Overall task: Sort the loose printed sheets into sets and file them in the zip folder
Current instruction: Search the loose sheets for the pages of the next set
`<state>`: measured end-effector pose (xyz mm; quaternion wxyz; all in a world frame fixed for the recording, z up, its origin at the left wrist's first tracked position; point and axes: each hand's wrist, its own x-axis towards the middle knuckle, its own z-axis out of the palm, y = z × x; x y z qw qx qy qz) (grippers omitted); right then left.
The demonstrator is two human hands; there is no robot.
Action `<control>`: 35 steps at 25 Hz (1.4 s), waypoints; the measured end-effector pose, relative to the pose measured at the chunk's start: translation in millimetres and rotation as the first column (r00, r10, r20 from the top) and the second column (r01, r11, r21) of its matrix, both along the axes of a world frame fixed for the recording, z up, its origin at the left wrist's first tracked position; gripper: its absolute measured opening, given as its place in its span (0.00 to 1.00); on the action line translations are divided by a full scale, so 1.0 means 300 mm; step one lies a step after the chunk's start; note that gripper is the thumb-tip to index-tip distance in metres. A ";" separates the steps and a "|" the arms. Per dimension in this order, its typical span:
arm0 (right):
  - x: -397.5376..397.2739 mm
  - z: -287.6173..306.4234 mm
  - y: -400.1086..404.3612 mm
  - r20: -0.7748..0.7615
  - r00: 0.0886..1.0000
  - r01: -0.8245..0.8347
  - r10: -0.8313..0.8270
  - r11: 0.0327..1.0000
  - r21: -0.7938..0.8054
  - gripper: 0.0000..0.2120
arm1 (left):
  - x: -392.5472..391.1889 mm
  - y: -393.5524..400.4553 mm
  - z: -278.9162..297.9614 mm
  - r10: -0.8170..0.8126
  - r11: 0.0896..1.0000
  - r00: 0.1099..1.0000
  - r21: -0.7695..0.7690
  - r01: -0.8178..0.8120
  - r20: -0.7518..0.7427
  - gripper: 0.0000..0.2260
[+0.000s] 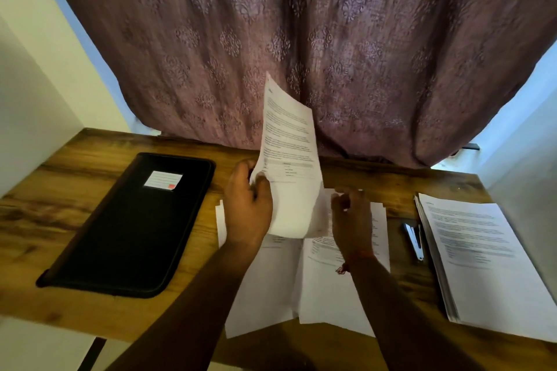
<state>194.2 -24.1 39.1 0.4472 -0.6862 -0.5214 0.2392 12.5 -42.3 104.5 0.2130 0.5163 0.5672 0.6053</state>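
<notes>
The left hand [247, 208] pinches a raised printed sheet [289, 159] while the right hand [351, 220], fingers curled, touches the loose sheets [331, 289] beneath it on the desk [90, 159].

This looks like a home room used as a small desk corner rather than an office. A heavy mauve curtain [271, 39] with an embossed floral pattern hangs along the far edge of a wood-grain worktop [90, 205], which is tucked against a plain pale wall [36, 84] on the left. On the worktop lie desk things: a black zip folder [129, 229], printed sheets [482, 256] stacked at the right edge, and a stapler [414, 239] beside them.
</notes>
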 end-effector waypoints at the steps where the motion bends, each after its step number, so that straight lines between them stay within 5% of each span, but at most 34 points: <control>1: 0.012 0.021 -0.002 0.037 0.999 0.022 -0.026 0.995 0.095 0.10 | 0.022 -0.015 -0.010 -0.025 0.998 0.998 -0.048 0.029 0.065 0.07; 4: 0.008 0.070 -0.014 0.122 0.985 -0.141 0.120 0.973 0.181 0.13 | 0.094 -0.027 -0.063 -0.082 0.973 0.984 -0.203 0.114 0.159 0.09; 7: -0.033 0.077 -0.051 -0.017 0.960 -0.278 0.279 0.960 0.042 0.17 | 0.179 -0.050 -0.134 -0.215 0.914 0.977 -0.357 0.194 -0.018 0.09; 12: -0.023 0.025 -0.070 -0.113 0.963 -0.265 0.244 0.936 -0.231 0.09 | 0.233 -0.122 -0.261 -0.514 0.789 0.852 -0.445 0.424 -0.100 0.13; 14: -0.012 0.003 -0.066 0.073 0.974 -0.183 0.216 0.930 -0.318 0.09 | 0.202 -0.135 -0.289 -0.603 0.683 0.798 -0.515 0.518 0.002 0.11; 17: -0.032 -0.012 -0.077 0.528 0.798 -0.156 0.291 0.946 -0.285 0.12 | 0.120 -0.136 -0.339 -0.338 0.777 0.940 -0.579 0.245 -0.055 0.12; 19: -0.073 -0.021 -0.095 0.635 0.700 -0.208 0.327 0.944 -0.257 0.20 | 0.030 -0.134 -0.382 -0.105 0.819 0.953 -0.569 -0.079 -0.284 0.14; 21: -0.130 -0.032 -0.105 0.672 0.650 -0.269 0.355 0.934 -0.234 0.30 | -0.066 -0.127 -0.409 -0.048 0.763 0.909 -0.602 -0.234 -0.414 0.17; 24: -0.219 -0.048 -0.106 0.734 0.562 -0.335 0.381 0.917 -0.218 0.35 | -0.155 -0.122 -0.414 -0.098 0.650 0.906 -0.716 -0.255 -0.412 0.20; 29: -0.335 -0.055 -0.075 0.752 0.432 -0.328 0.498 0.863 -0.383 0.14 | -0.227 -0.083 -0.409 -0.201 0.651 0.947 -0.757 -0.062 -0.251 0.17; 35: -0.475 -0.140 -0.031 0.586 0.654 -0.246 0.478 0.867 -0.433 0.20 | -0.312 0.021 -0.421 -0.275 0.590 0.961 -0.793 0.152 -0.021 0.07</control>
